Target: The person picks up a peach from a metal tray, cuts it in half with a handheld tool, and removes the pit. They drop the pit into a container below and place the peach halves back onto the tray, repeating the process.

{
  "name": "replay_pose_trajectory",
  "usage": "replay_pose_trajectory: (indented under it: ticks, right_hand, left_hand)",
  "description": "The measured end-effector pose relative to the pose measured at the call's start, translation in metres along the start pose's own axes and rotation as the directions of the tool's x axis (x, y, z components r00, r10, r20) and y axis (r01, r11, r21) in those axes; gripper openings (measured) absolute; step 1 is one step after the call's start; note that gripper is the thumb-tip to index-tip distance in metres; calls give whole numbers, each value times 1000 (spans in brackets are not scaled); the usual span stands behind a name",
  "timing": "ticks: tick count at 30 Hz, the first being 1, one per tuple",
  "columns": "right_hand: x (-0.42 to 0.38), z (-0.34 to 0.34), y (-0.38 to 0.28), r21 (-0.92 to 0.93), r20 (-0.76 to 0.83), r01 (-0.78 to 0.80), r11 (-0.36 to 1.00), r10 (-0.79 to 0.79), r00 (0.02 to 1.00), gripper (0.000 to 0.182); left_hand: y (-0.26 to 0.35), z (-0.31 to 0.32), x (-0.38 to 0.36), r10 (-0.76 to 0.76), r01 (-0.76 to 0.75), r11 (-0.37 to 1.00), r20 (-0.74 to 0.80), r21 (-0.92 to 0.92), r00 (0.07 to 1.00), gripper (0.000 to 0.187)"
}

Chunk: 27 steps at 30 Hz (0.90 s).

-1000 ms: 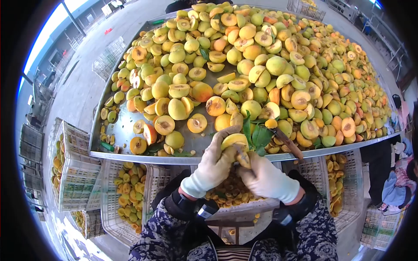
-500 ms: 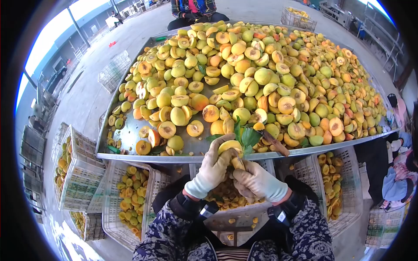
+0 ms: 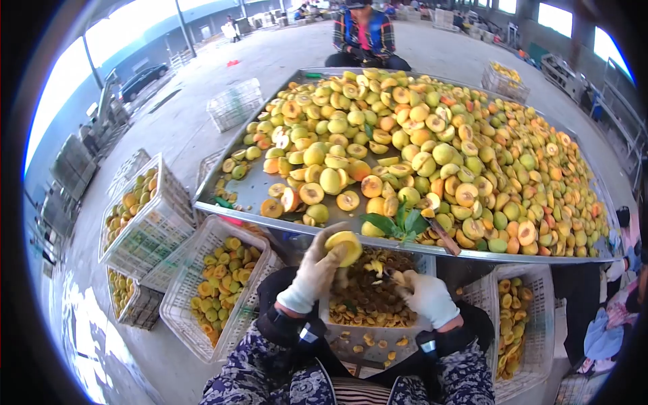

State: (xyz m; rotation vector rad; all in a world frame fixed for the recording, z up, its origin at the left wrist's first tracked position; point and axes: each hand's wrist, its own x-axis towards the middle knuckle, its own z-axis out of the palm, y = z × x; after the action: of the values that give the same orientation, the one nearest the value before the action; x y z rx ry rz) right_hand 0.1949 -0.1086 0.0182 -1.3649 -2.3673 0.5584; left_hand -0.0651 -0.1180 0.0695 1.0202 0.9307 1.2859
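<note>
In my left hand (image 3: 316,273), gloved in white, is a yellow peach half (image 3: 349,247), held just in front of the table's near edge. My right hand (image 3: 426,295), also gloved, is closed on a small thin tool (image 3: 386,274) with a pale yellow scrap by its tip; the fingers hide most of it. Below both hands a crate (image 3: 373,332) holds brownish-yellow pieces. A big heap of peaches (image 3: 466,158), many of them halved, covers much of the metal table (image 3: 351,236). Green leaves (image 3: 399,221) and a brown-handled knife (image 3: 442,236) lie near the close edge.
To my left stand a crate of fruit (image 3: 233,324) and a stacked crate (image 3: 158,223). Another fruit crate (image 3: 536,324) is at my right. A person (image 3: 364,34) sits beyond the table; part of another person (image 3: 607,337) shows at far right.
My hands have parted: the left has moved slightly left with the peach half, the right has moved right and lower over the crate. The view has tilted up and shifted left.
</note>
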Motion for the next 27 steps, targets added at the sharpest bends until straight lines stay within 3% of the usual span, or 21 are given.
replay_pose_trajectory:
  ticks: [1,2,3,4,5,6,7,8,10,12,14,18,20,22,24,25,26,27]
  right_hand:
    - [-3,0,-4,3,-4,19,1000,-19,1000,28]
    - [-5,-3,-9,116,-8,-20,993,21,1000,25]
    - [-6,-8,-12,226,-1,-61,972,63,998,22]
    - [-8,-12,-16,225,-2,-50,973,51,999,22]
    - [-9,-16,-21,241,-1,-83,967,86,996,22]
    - [-10,-18,-22,258,-2,-119,959,124,992,23]
    - [-11,-18,-20,265,-10,-116,957,123,992,23]
    - [-11,-18,-16,179,52,-145,973,137,989,23]
    - [-7,-16,-11,94,107,-168,981,158,982,22]
    - [-3,-10,-10,154,11,-89,984,89,996,22]
    - [2,-3,-5,157,3,-72,985,73,997,22]
    - [7,-1,0,188,-94,-41,981,59,994,23]
    - [10,6,7,226,-143,-2,974,35,989,25]
    - [11,2,7,211,-44,-70,975,81,996,30]
    - [15,1,9,431,-131,-43,901,109,985,37]
    - [21,19,32,513,-206,63,856,51,977,39]
    - [24,-17,-3,798,97,-258,545,306,947,36]
    - [32,-20,-6,831,5,-167,531,293,956,35]
  left_hand:
    - [4,-18,-7,21,-19,999,-41,42,999,46]
    - [7,-31,-14,244,-143,813,-107,565,964,43]
    - [22,-39,-25,434,-252,537,-8,805,901,39]
    - [21,-61,-32,464,-252,585,-63,771,884,38]
    - [29,-81,-40,433,-154,602,-158,783,888,35]
    - [41,-96,-47,431,-77,543,-199,836,880,34]
    - [55,-108,-58,478,92,164,-161,982,864,37]
    - [42,-153,-61,394,219,58,-224,974,891,43]
    - [46,-136,-38,482,335,95,-337,938,809,42]
    - [32,-102,12,453,96,221,-189,970,871,37]
    - [0,-77,74,215,110,297,-178,949,960,38]
    - [-104,-76,189,205,140,79,-154,987,967,38]
    - [-84,-37,189,142,342,262,-387,902,911,39]
    - [-110,-45,204,150,317,429,-413,846,898,47]
    - [-88,-18,188,251,232,440,-367,867,896,52]
    - [-94,-21,190,281,95,555,-293,827,914,54]
    - [-69,-3,175,74,141,786,-318,602,945,54]
    - [-82,-2,172,43,84,896,-275,435,960,52]
